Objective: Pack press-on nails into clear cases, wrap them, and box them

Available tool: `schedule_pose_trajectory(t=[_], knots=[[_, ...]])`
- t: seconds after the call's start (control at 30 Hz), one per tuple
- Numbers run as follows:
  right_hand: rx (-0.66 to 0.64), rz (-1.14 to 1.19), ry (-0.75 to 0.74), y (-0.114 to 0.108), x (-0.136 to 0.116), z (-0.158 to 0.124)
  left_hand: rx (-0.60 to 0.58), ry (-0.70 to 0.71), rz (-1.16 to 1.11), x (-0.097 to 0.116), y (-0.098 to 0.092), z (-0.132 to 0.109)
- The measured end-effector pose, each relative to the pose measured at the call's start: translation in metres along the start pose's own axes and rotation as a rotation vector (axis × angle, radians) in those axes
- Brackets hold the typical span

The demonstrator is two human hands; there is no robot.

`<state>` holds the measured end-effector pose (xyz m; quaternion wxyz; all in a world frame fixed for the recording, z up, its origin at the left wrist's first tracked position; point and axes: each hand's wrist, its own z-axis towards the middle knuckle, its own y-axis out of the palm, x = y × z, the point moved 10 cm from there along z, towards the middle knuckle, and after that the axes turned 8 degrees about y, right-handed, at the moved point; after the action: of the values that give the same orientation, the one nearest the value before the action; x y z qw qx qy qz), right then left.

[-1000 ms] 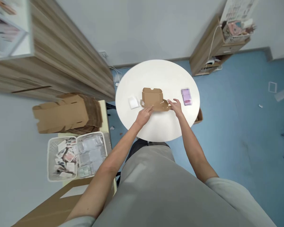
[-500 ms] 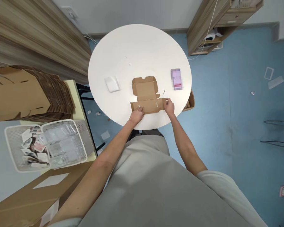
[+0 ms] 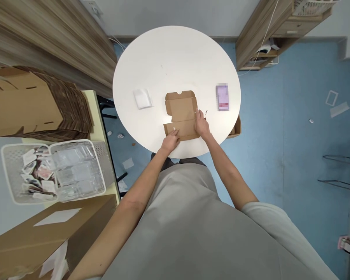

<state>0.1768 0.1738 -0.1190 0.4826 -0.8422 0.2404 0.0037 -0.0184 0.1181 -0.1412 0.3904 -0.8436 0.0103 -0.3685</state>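
Observation:
A flat, unfolded brown cardboard box (image 3: 183,109) lies on the round white table (image 3: 175,50). My left hand (image 3: 170,142) rests on its near-left part, fingers pressed on the cardboard. On the near-right part lies my right hand (image 3: 202,124), its fingers stretched out towards the right side flaps and holding nothing. A white packet (image 3: 142,98) is on the table left of the cardboard. To the right sits a purple item (image 3: 223,97), which looks pixelated.
Stacked flat cardboard boxes (image 3: 23,101) and white baskets (image 3: 100,167) of cards and clear packs stand at the left. Nearer is a large carton (image 3: 52,229). A wooden shelf unit (image 3: 247,42) is beyond the table at right; an open brown box (image 3: 235,128) sits beside its right edge.
My right hand has moved left and a little forward, off the cardboard's right end onto its surface, and its fingers have stretched out. The view has shifted slightly.

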Motion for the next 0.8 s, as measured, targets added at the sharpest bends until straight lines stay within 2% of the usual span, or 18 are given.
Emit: schedule_pose_trajectory(t=[0.13,0.3,0.43,0.63,0.8], knots=[[0.003,-0.036,0.039,-0.007,-0.011,0.006,0.019,0.007,-0.003,0.001,0.001,0.0],[-0.006,0.032,0.115,-0.013,-0.02,0.015,0.035,-0.004,-0.022,-0.001,0.005,-0.002],[-0.002,0.106,0.076,-0.009,-0.024,0.024,0.067,0.0,-0.04,-0.003,0.008,0.0],[0.045,0.263,-0.013,0.004,-0.014,0.036,0.104,-0.012,-0.096,-0.008,0.013,0.001],[0.011,0.207,-0.027,0.018,0.0,0.034,0.13,-0.023,-0.138,-0.014,0.017,-0.003]])
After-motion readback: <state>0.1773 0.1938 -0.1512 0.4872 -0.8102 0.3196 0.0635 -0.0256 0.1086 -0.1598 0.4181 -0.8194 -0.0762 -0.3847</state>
